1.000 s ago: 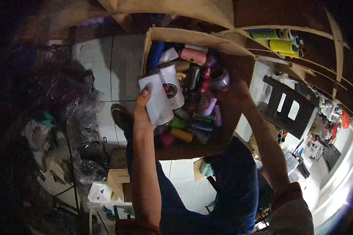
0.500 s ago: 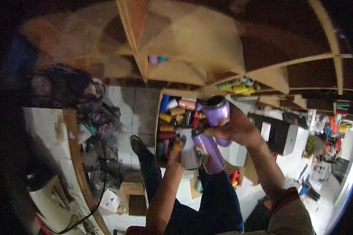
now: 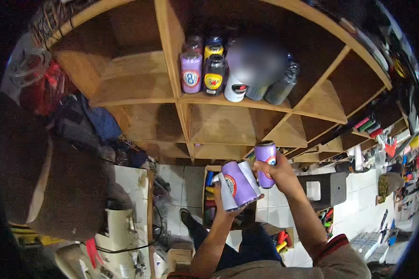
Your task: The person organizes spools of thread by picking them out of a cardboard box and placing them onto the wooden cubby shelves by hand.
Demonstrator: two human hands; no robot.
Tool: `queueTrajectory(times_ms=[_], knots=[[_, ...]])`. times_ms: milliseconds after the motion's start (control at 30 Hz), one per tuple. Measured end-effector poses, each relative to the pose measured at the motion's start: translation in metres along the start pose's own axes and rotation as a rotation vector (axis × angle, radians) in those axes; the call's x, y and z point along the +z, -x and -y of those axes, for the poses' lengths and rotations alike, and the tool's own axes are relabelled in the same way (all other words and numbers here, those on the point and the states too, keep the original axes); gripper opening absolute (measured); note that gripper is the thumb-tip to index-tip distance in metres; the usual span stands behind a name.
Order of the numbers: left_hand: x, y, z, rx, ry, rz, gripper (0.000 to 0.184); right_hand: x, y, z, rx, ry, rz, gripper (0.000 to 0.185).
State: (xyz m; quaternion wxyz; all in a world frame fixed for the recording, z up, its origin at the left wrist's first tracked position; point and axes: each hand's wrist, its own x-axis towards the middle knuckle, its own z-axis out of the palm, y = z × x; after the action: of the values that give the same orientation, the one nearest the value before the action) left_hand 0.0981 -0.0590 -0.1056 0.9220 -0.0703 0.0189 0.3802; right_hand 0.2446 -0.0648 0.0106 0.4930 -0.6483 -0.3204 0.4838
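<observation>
My left hand (image 3: 226,210) is wrapped round a bundle of thread cones: a purple cone (image 3: 239,182) with a round red and white label, and white cones (image 3: 225,196) beside it. Just to the right, my right hand (image 3: 282,174) grips another purple cone (image 3: 265,162) upright. Both hands are above the cardboard box (image 3: 212,168), which holds coloured spools and is partly hidden by my left hand and its load. In front, a wooden shelf (image 3: 235,99) bears purple, black and white cones, partly covered by a blur.
Wooden shelf compartments (image 3: 139,74) spread to the left and right. A sewing machine (image 3: 118,237) stands at the lower left. A dark perforated box (image 3: 328,188) is on the tiled floor at right. Another box (image 3: 288,232) holds red and yellow spools.
The view has tilted up to the shelves. Both hands have risen away from the box. A purple cone now sits among the white ones in my left hand; my right hand holds one purple cone.
</observation>
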Motion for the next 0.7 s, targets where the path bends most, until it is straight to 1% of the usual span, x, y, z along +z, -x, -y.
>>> queueTrajectory(times_ms=[33, 67, 133, 167, 267, 300, 333, 400, 433, 500, 533, 567, 600, 633, 667, 700], knots=[[0.004, -0.002, -0.001, -0.064, -0.030, 0.061, 0.090, -0.002, 0.008, 0.006, -0.032, 0.000, -0.033, 0.050], [0.012, 0.001, 0.000, -0.069, -0.034, 0.078, 0.091, -0.007, 0.015, 0.013, 0.065, -0.108, -0.025, 0.043], [0.027, 0.004, 0.001, -0.066, -0.035, 0.120, 0.093, -0.018, 0.025, 0.021, 0.041, -0.278, -0.024, 0.039], [0.030, 0.002, -0.002, -0.144, 0.018, 0.098, 0.095, -0.032, 0.023, 0.012, 0.102, -0.415, -0.002, 0.039], [0.045, 0.005, -0.001, -0.150, -0.031, 0.093, 0.098, -0.061, 0.032, 0.019, 0.021, -0.638, 0.205, 0.042], [0.047, 0.008, -0.001, -0.135, -0.019, 0.222, 0.097, -0.069, 0.036, 0.025, -0.019, -0.576, 0.172, 0.042], [0.049, 0.012, 0.000, -0.133, -0.007, 0.218, 0.097, -0.073, 0.042, 0.030, -0.010, -0.564, 0.077, 0.041], [0.054, 0.013, 0.000, -0.118, 0.015, 0.230, 0.097, -0.079, 0.048, 0.041, -0.042, -0.485, 0.008, 0.042], [0.054, 0.014, -0.002, -0.134, 0.055, 0.231, 0.098, -0.085, 0.045, 0.041, -0.044, -0.460, -0.001, 0.043], [0.058, 0.023, -0.003, -0.106, 0.024, 0.188, 0.098, -0.098, 0.044, 0.029, -0.009, -0.409, -0.018, 0.045], [0.058, 0.029, -0.005, -0.092, 0.005, 0.163, 0.098, -0.093, 0.048, 0.028, 0.027, -0.413, -0.058, 0.047], [0.045, 0.033, -0.011, -0.089, 0.001, 0.127, 0.097, -0.090, 0.049, 0.021, 0.120, -0.386, -0.068, 0.045], [0.036, 0.032, -0.016, -0.101, -0.030, 0.273, 0.104, -0.087, 0.046, 0.011, 0.211, -0.356, -0.077, 0.043], [0.034, 0.039, -0.019, -0.063, -0.068, 0.220, 0.104, -0.083, 0.038, -0.007, 0.305, -0.406, -0.082, 0.044], [0.030, 0.044, -0.022, -0.020, -0.097, 0.167, 0.104, -0.080, 0.030, -0.020, 0.311, -0.368, -0.022, 0.045], [0.019, 0.045, -0.028, 0.001, -0.132, 0.148, 0.105, -0.073, 0.020, -0.026, 0.353, -0.356, -0.008, 0.045]])
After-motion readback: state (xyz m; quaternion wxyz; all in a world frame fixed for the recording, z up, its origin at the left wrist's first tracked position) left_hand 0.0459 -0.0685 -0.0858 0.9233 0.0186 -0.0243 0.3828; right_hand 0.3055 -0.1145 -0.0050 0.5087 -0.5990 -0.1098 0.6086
